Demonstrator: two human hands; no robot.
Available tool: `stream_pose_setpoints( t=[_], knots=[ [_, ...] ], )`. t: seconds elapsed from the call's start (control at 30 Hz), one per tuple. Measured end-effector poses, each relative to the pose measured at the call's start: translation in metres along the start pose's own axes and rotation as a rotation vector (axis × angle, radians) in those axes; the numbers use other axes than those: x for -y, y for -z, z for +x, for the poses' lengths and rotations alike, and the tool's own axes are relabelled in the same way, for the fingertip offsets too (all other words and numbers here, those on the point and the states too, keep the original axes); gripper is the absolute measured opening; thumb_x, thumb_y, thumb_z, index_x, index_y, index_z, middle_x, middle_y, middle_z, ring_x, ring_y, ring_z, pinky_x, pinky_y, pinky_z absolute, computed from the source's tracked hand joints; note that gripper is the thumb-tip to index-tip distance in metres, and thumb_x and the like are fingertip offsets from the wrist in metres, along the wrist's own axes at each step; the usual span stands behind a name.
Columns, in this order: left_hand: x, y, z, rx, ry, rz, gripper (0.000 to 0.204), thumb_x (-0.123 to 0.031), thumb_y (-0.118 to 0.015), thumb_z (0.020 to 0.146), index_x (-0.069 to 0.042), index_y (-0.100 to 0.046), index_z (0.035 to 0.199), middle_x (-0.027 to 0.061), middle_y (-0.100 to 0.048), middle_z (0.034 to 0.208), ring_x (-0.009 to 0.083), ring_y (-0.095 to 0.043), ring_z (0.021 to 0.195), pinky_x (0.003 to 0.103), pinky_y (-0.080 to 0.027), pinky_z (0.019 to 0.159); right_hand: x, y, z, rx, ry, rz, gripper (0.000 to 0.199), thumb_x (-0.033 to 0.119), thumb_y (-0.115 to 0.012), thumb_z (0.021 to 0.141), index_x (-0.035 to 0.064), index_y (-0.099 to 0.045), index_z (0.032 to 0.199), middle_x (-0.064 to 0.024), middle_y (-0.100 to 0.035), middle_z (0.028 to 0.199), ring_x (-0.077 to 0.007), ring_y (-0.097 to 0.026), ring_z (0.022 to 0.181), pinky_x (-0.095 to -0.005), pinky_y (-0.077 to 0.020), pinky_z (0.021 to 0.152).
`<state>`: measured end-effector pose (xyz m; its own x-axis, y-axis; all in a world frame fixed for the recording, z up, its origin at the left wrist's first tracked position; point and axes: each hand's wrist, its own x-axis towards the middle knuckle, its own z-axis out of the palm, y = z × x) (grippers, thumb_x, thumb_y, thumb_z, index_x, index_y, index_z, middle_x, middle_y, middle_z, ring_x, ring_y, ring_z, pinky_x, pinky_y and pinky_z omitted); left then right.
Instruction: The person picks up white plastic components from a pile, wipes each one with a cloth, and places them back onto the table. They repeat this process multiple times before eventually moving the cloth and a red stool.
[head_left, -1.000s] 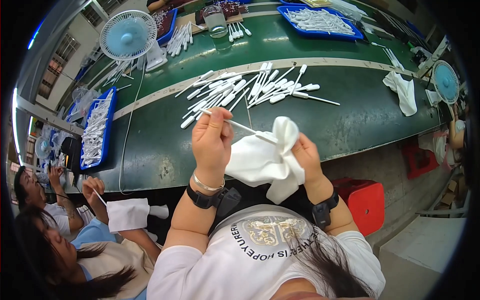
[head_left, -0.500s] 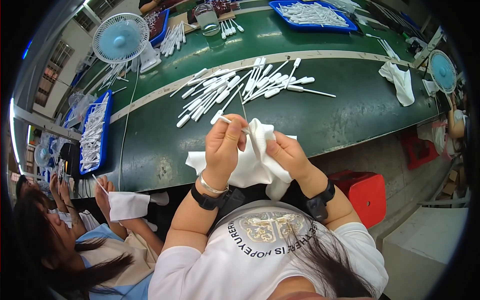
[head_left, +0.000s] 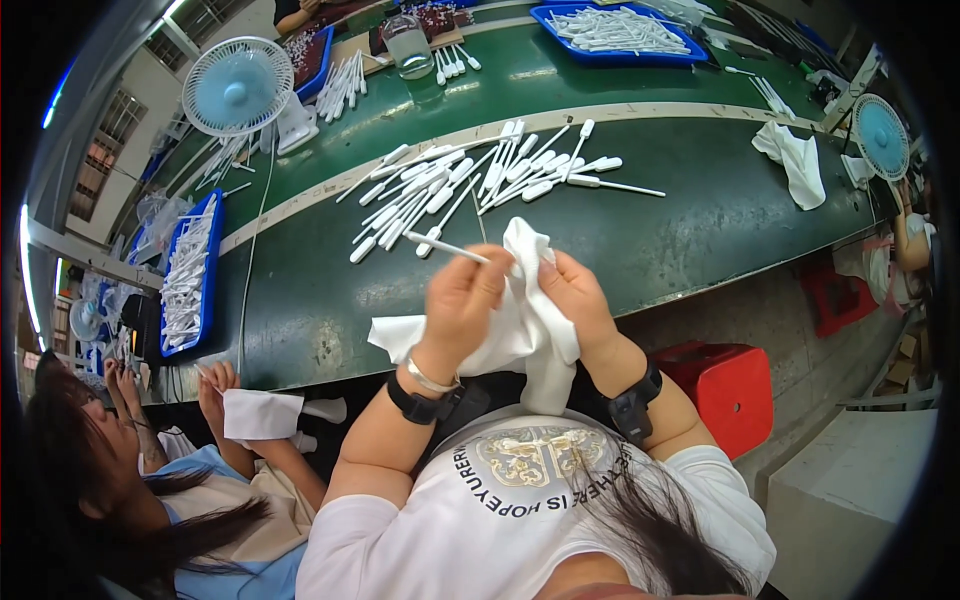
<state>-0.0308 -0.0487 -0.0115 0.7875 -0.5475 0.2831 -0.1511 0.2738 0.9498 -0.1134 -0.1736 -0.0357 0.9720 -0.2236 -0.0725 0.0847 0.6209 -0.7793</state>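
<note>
My left hand (head_left: 458, 308), slightly blurred, pinches a thin white stick (head_left: 445, 246) that points out to the left. A soft white cloth (head_left: 525, 240) is gathered in my right hand (head_left: 580, 300), with its fingers closed on it. The cloth hangs below both hands, and part of it lies behind my left hand over the table's edge. Where the stick's other end meets the cloth is hidden by my fingers. Just beyond my hands lies a loose pile of white plastic sticks with long oval ends (head_left: 425, 190).
The green table (head_left: 640, 250) runs across. At left stand a blue tray of sticks (head_left: 212, 260) and a fan (head_left: 238, 88); another blue tray (head_left: 625, 60) and a clear jar (head_left: 410, 50) are farther back. A co-worker (head_left: 215, 500) sits at left, a red stool (head_left: 725, 395) at right.
My left hand has turned, and more of the stick shows out to the left of it. The cloth's hanging end has swung lower. My right hand keeps its grip.
</note>
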Motion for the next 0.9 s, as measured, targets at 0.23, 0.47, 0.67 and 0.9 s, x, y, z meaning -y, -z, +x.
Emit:
stream_pose_setpoints(
  t=[0.23, 0.47, 0.67, 0.9],
  knots=[
    [0.018, -0.006, -0.011, -0.009, 0.045, 0.102, 0.012, -0.012, -0.052, 0.085, 0.000, -0.056, 0.086, -0.0004, -0.053, 0.066, 0.0072, -0.046, 0.057, 0.021, -0.039, 0.052, -0.020, 0.003, 0.002, -0.078, 0.295, -0.797, 0.030, 0.026, -0.044, 0.089, 0.0009, -0.050, 0.103, -0.0057, -0.058, 0.076, -0.0103, -0.051, 0.065, -0.0257, -0.0418, 0.057],
    [0.001, -0.005, -0.022, 0.024, 0.077, -0.064, 0.012, -0.012, -0.050, 0.087, -0.001, -0.054, 0.092, -0.0011, -0.051, 0.064, 0.0037, -0.042, 0.053, 0.018, -0.034, 0.047, -0.015, 0.000, -0.013, 0.110, 0.418, -0.686, 0.030, 0.017, -0.046, 0.088, -0.0032, -0.048, 0.109, -0.0049, -0.058, 0.085, -0.0097, -0.052, 0.071, -0.0229, -0.0426, 0.063],
    [0.008, -0.009, -0.028, -0.097, 0.014, -0.058, 0.013, -0.013, -0.052, 0.085, -0.001, -0.054, 0.089, -0.0001, -0.050, 0.063, 0.0072, -0.045, 0.052, 0.023, -0.038, 0.048, -0.015, -0.005, -0.009, 0.017, 0.336, -0.515, 0.028, 0.015, -0.044, 0.089, -0.0028, -0.047, 0.110, -0.0025, -0.056, 0.089, -0.0080, -0.050, 0.077, -0.0213, -0.0415, 0.067],
    [0.001, -0.016, -0.006, 0.058, -0.602, 0.717, 0.016, -0.007, -0.059, 0.076, -0.005, -0.054, 0.092, 0.0065, -0.049, 0.061, 0.0204, -0.049, 0.051, 0.029, -0.039, 0.048, -0.017, 0.003, 0.000, -0.113, 0.311, -0.340, 0.024, 0.012, -0.044, 0.089, -0.0022, -0.050, 0.107, -0.0020, -0.056, 0.090, -0.0063, -0.049, 0.079, -0.0207, -0.0409, 0.069]
  ],
)
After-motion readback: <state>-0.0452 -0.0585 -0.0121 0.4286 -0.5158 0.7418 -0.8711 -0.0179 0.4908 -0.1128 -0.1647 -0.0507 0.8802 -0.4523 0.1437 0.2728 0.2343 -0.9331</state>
